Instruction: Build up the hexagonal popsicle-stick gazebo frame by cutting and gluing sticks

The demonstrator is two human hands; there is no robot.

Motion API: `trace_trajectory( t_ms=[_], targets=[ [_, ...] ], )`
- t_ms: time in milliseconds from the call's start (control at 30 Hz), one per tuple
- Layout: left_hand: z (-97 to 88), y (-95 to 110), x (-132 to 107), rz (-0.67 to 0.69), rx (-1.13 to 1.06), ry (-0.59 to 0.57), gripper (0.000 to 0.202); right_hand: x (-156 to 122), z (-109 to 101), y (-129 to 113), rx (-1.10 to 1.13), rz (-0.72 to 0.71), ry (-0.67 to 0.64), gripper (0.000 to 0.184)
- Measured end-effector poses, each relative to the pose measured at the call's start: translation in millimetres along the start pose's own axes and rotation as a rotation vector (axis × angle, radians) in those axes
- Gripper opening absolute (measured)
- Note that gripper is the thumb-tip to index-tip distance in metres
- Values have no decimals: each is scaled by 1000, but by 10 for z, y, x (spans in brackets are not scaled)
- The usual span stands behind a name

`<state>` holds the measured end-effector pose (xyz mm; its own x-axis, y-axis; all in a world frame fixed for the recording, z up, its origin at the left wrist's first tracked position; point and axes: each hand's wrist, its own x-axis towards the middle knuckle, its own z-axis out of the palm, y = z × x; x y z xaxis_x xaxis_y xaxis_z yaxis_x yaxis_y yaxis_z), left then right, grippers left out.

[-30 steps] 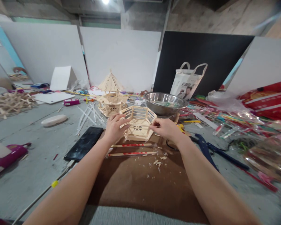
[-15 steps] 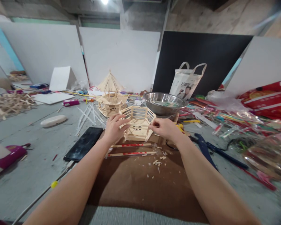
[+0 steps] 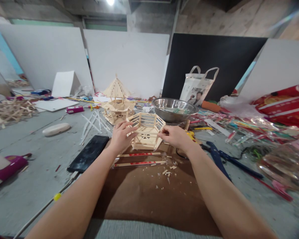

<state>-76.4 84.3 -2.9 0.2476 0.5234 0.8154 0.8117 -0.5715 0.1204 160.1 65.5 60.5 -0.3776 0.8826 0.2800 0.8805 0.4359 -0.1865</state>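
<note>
A six-sided open frame of pale wooden sticks (image 3: 147,141), with railings around a flat floor, stands on a brown cloth. My left hand (image 3: 123,136) grips its left front side, thumb and fingers around the railing. At the right front corner my right hand (image 3: 173,135) pinches with thumb and forefinger. A thin stick runs along the top front between the fingertips; whether it is fixed or loose I cannot tell. Just behind stands a stick pavilion (image 3: 117,99) with a pointed roof. Two paper-wrapped chopsticks (image 3: 139,163) lie in front of the frame, beside short cut stick pieces (image 3: 167,172).
A black phone (image 3: 88,154) with a cable lies left of the brown cloth (image 3: 149,202). Behind are a steel bowl (image 3: 174,114) and a white bag (image 3: 196,88). On the right lie a yellow glue gun (image 3: 192,136), blue-handled pliers (image 3: 216,157) and many plastic wrappers (image 3: 239,131).
The view has shifted very slightly. Both hands stay in the same place on the stick frame.
</note>
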Motion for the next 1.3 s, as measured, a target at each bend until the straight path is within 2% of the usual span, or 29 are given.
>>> trace_trajectory(
  t_ms=[233,333,433,567,667,733,800,933,1067,1300],
  targets=[
    [-91,83,34,-10,17,-6,25,5,-10,8,-13,-5,14,24],
    [-182,253,100,7,32,21,28,-13,-67,24,-38,-20,36,27],
    [-273,515,182,77,46,-11,27,-96,-158,9,-65,-57,57,30],
    [-373,872,235,159,62,-114,25,-333,-229,-87,-98,-54,50,30],
    [-412,1065,185,199,99,-251,22,-541,-196,-164,-84,-65,44,28],
    [-419,1160,108,182,118,-369,25,-662,-141,-189,-57,-78,33,27],
    [-408,1232,12,110,114,-472,27,-760,-72,-183,-29,-76,9,26],
    [-324,1298,-180,30,71,-570,27,-891,87,-118,0,-53,-41,26],
    [-227,1277,-301,18,14,-662,30,-946,226,-82,14,-2,-99,30],
    [-196,1252,-393,-67,12,-754,32,-935,315,-119,11,8,-150,30]
  ],
)
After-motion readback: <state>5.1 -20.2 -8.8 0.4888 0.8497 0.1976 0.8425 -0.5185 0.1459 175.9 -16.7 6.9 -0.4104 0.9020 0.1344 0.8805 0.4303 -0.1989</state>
